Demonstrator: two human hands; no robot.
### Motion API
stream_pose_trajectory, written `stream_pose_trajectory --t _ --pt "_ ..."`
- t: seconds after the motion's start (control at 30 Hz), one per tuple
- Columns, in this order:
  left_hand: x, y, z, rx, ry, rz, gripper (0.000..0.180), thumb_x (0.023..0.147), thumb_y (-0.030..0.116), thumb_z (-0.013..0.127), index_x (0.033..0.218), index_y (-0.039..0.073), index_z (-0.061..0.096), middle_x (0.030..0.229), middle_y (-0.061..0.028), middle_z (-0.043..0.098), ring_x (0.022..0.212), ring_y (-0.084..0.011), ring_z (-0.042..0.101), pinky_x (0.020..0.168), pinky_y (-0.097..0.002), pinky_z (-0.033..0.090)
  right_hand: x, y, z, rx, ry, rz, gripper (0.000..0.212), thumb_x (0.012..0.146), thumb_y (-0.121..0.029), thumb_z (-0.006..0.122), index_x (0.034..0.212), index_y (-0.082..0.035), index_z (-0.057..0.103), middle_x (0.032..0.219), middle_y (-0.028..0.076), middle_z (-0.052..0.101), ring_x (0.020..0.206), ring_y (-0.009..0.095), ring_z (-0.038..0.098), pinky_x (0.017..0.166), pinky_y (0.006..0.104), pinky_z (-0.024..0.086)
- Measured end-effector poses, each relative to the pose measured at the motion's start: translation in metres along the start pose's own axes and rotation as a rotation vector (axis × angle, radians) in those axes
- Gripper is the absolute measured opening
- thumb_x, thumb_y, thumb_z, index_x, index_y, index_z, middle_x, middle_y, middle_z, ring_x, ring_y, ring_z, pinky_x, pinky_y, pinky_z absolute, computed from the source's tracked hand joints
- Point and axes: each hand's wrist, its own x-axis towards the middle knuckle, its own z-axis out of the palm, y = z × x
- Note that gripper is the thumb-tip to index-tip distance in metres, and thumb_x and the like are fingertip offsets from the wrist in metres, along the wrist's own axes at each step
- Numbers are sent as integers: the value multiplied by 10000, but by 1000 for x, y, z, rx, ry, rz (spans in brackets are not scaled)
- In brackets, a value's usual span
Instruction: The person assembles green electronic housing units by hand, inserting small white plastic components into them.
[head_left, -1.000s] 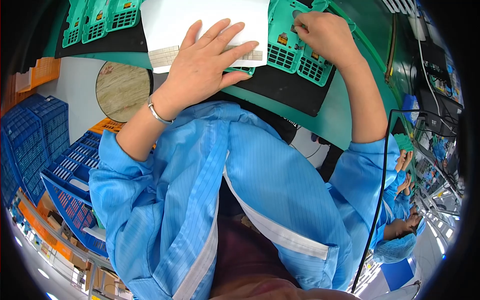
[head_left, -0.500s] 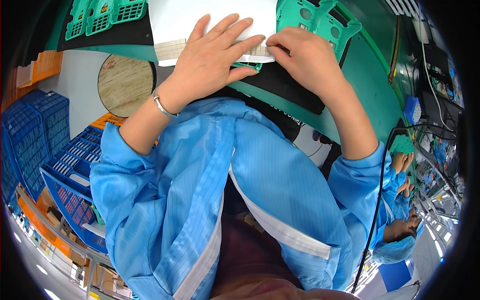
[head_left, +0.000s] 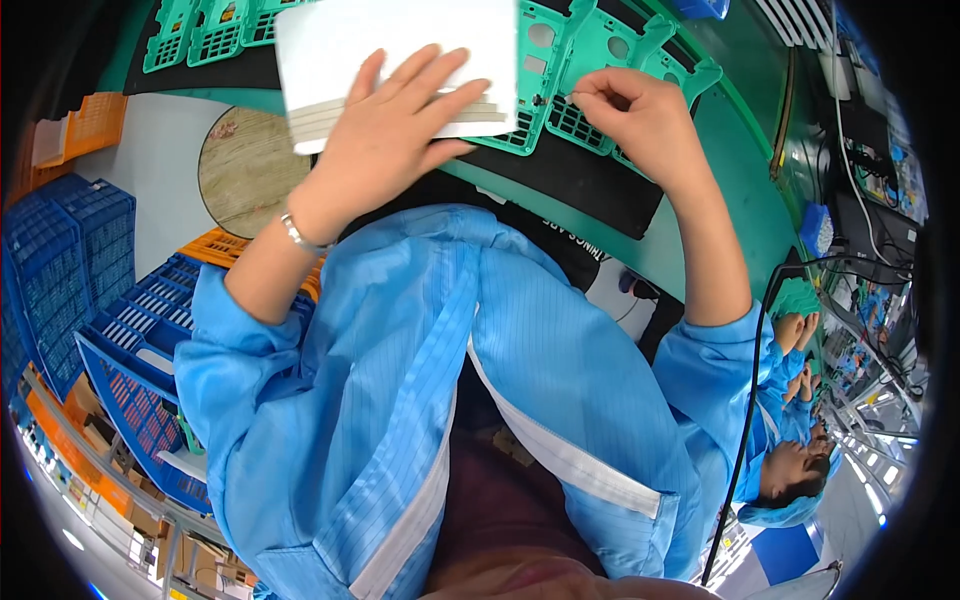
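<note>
Two hands at green plastic frames: sheet steadied, small part pinched.
Left hand (head_left: 400, 130) lies flat, fingers spread, on white sheet stack (head_left: 400, 50) over green lattice frames (head_left: 590, 70); right hand (head_left: 635, 120) is closed, fingertips pinching at a frame edge. Judged: fitting stage, needing fine alignment. Black mat (head_left: 580, 185) on green worktop (head_left: 730, 200); blue crates (head_left: 70, 260), orange crate (head_left: 85, 125) left.

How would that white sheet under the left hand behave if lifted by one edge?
The white sheet looks thin and flat, so it probably flexes and droops. It is likely light for its size. With the left hand lying flat on it, it may slide easily on the green plastic frames.
</note>
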Motion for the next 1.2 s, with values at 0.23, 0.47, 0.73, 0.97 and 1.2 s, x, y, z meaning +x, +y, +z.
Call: stream_pose_trajectory --t 0.23,0.47,0.73,0.97,1.2 --pt "-19 -25 -6 13 10 -22 574 800 199 659 1337 270 468 1421 -17 405 1314 -215 365 1095 -458 238 26 -12 10 -299 -1 -27 160 786 -233 600 808 -97 681 678 64 642 600 251 603 601 349 496" --pt "-22 -30 0 -53 39 -27 596 770 174 682 1323 263 478 1411 -21 415 1307 -225 372 1097 -460 242 43 -6 20 -569 -16 -203 126 804 -210 576 806 -111 654 708 88 648 661 295 626 605 409 498" --pt "-24 -31 2 -100 24 -47 625 773 138 692 1343 280 478 1451 -26 377 1360 -223 302 1135 -440 190 47 -7 18 -660 -20 -283 106 807 -197 575 802 -116 643 696 83 644 658 290 625 579 413 489" --pt "-23 -30 3 -113 36 -41 626 768 131 688 1339 284 482 1446 -25 382 1354 -223 313 1133 -438 194 44 -8 21 -747 -19 -270 99 811 -191 600 822 -105 649 750 59 636 657 262 604 569 369 469" --pt "-25 -30 2 -74 57 -30 589 771 182 686 1318 261 484 1411 -12 411 1321 -217 353 1100 -463 237 22 -45 44 -335 -11 -398 103 809 -171 608 845 -100 673 833 43 643 760 255 628 638 367 510"
